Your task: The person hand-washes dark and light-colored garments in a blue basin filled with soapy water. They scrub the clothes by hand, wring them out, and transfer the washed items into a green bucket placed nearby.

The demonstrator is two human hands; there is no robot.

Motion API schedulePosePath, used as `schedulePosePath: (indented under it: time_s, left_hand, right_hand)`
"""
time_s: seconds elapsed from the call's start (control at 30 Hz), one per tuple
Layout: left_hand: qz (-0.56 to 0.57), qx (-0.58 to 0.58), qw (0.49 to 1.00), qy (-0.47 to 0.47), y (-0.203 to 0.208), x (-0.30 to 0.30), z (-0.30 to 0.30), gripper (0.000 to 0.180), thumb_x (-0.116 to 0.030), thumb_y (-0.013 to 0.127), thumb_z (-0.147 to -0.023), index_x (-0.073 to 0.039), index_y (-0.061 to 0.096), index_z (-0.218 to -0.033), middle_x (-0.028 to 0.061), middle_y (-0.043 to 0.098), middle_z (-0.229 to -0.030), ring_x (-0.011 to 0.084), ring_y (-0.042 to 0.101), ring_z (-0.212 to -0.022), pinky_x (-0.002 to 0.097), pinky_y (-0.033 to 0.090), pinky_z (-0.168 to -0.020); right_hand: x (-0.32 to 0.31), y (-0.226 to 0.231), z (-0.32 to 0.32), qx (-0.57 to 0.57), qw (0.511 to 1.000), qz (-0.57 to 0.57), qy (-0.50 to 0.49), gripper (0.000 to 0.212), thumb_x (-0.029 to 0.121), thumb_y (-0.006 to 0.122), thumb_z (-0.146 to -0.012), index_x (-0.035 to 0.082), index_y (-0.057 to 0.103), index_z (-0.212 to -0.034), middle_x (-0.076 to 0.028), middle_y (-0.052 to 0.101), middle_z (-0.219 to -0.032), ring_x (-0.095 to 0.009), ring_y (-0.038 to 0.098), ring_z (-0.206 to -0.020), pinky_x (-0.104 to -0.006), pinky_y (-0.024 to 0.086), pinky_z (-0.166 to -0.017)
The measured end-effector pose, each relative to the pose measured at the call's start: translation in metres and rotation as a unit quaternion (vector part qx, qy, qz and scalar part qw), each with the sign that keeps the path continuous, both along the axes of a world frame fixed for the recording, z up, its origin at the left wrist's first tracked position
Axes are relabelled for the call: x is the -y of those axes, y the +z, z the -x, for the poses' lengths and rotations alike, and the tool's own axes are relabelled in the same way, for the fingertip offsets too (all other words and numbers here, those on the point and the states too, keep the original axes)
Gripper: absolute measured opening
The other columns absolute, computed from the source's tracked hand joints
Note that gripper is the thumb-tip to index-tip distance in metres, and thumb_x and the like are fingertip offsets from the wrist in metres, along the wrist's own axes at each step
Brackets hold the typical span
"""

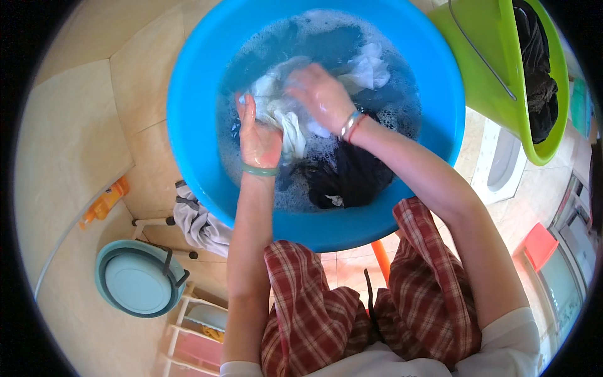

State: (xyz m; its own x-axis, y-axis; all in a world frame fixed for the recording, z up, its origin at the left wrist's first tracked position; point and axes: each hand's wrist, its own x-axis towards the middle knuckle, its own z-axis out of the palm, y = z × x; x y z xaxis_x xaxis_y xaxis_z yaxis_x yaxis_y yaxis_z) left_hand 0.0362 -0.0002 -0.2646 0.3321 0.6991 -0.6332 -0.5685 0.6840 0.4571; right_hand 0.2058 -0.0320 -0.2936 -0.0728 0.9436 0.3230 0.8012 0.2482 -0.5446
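In the upper centre of the frame, we observed a white cloth lying partly in sudsy water inside a large blue basin. The left hand, thumb raised, stood beside the cloth's left edge; the right hand, blurred, was over its upper right part. The two hands were apart, and we could not tell whether either gripped the cloth. Below and right of it we noted a black garment; at upper right, a green bucket contained dark fabric.
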Motion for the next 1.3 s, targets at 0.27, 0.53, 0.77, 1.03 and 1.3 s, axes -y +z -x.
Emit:
schedulePosePath:
  time_s: [0.27, 0.53, 0.77, 1.03, 1.3]
  left_hand:
    - [-0.01, 0.085, 0.993, -0.079, 0.05, 0.0, -0.003, 0.039, -0.023, 0.054, -0.1, -0.016, 0.043, -0.137, 0.0152, 0.059, -0.122, 0.0258, 0.062, -0.1, 0.0435, 0.053, -0.085]
    - [0.003, 0.299, 0.948, -0.11, 0.041, -0.01, -0.006, 0.032, -0.031, 0.056, -0.098, -0.013, 0.054, -0.125, 0.0121, 0.064, -0.114, 0.023, 0.064, -0.098, 0.0401, 0.054, -0.084]
    - [-0.024, 0.119, 0.993, 0.017, 0.05, 0.01, -0.008, 0.034, -0.035, 0.058, -0.096, -0.01, 0.058, -0.119, 0.01, 0.065, -0.111, 0.0215, 0.064, -0.099, 0.0387, 0.053, -0.087]
    - [0.041, -0.165, 0.984, 0.045, 0.057, 0.021, -0.043, 0.041, -0.04, 0.05, -0.098, -0.005, 0.062, -0.116, 0.0089, 0.067, -0.114, 0.0221, 0.063, -0.106, 0.039, 0.048, -0.097]
    - [0.013, -0.059, 0.998, 0.017, -0.01, -0.006, 0.021, 0.044, -0.027, 0.052, -0.102, -0.014, 0.037, -0.141, 0.0093, 0.048, -0.138, 0.0271, 0.047, -0.126, 0.0477, 0.039, -0.107]
  right_hand:
    - [0.046, 0.129, 0.071, -0.105, 0.971, -0.02, 0.212, 0.01, 0.02, 0.065, -0.07, 0.014, 0.06, -0.077, 0.0, 0.054, -0.086, -0.017, 0.055, -0.092, -0.0287, 0.053, -0.066]
    - [0.015, 0.139, 0.088, -0.109, 0.977, -0.126, 0.132, 0.008, 0.023, 0.064, -0.071, 0.016, 0.06, -0.07, -0.002, 0.05, -0.079, -0.015, 0.058, -0.072, -0.0275, 0.048, -0.055]
    - [-0.004, 0.122, 0.08, -0.158, 0.977, -0.142, 0.027, 0.015, 0.023, 0.065, -0.071, 0.016, 0.057, -0.06, -0.001, 0.049, -0.063, -0.016, 0.063, -0.058, -0.0337, 0.05, -0.048]
    - [-0.025, 0.025, -0.008, -0.106, 0.982, 0.113, -0.106, 0.028, 0.032, 0.056, -0.092, 0.008, 0.063, -0.08, -0.015, 0.063, -0.073, -0.037, 0.064, -0.072, -0.0432, 0.054, -0.066]
    - [-0.007, 0.005, -0.016, 0.061, 0.957, 0.279, -0.042, 0.043, 0.029, 0.05, -0.099, 0.013, 0.046, -0.138, -0.017, 0.045, -0.14, -0.036, 0.058, -0.113, -0.0484, 0.052, -0.088]
